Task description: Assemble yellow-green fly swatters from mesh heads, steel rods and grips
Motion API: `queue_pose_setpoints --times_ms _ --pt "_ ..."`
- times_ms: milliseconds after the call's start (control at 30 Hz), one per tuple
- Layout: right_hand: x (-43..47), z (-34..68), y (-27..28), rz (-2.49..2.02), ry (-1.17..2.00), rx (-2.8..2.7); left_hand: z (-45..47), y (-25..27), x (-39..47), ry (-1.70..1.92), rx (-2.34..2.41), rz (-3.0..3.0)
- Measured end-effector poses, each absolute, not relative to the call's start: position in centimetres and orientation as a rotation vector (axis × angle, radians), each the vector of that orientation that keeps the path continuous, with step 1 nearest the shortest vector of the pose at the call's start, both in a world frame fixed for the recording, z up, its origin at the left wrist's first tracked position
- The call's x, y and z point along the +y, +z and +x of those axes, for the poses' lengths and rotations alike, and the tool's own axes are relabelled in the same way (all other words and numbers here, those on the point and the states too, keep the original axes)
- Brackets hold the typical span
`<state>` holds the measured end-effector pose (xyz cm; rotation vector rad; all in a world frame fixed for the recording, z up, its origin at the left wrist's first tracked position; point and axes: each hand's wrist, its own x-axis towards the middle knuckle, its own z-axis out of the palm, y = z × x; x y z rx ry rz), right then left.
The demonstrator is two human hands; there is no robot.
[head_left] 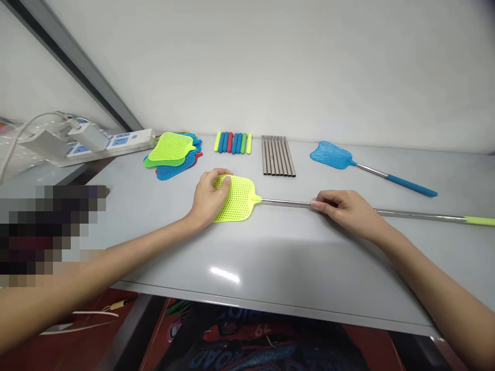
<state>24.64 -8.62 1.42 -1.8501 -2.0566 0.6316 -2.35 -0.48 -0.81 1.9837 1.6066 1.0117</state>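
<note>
A yellow-green fly swatter [240, 200] lies across the table with its thin metal rod drawn out long. Its yellow handle grip [479, 220] reaches the right edge of the view. My left hand [209, 196] holds the left side of the mesh head, thumb on top and the other fingers at the far edge. Farther right, my right hand [344, 210] is closed on the middle of the rod, thumb and fingers pinching it. A blue fly swatter [332, 155] with a shorter rod lies behind my right hand.
At the back left lies a stack of mesh swatter heads [170, 147]. Several coloured grips [233, 143] and a row of metal tubes [277, 156] lie along the wall. A power strip [129, 141] with plugs occupies the left corner. The table's front edge [270, 307] runs near my lap.
</note>
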Motion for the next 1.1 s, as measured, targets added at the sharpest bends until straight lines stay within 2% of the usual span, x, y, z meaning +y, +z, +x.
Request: queue_pose_setpoints --times_ms 733,1100 --pt "-8.3 24.4 1.2 -1.809 0.801 -1.891 -2.1 -0.7 0.8 0.916 1.66 1.991" --pt "-8.2 24.2 1.1 -1.813 0.742 -1.979 -2.2 -0.4 0.7 0.963 1.635 1.936"
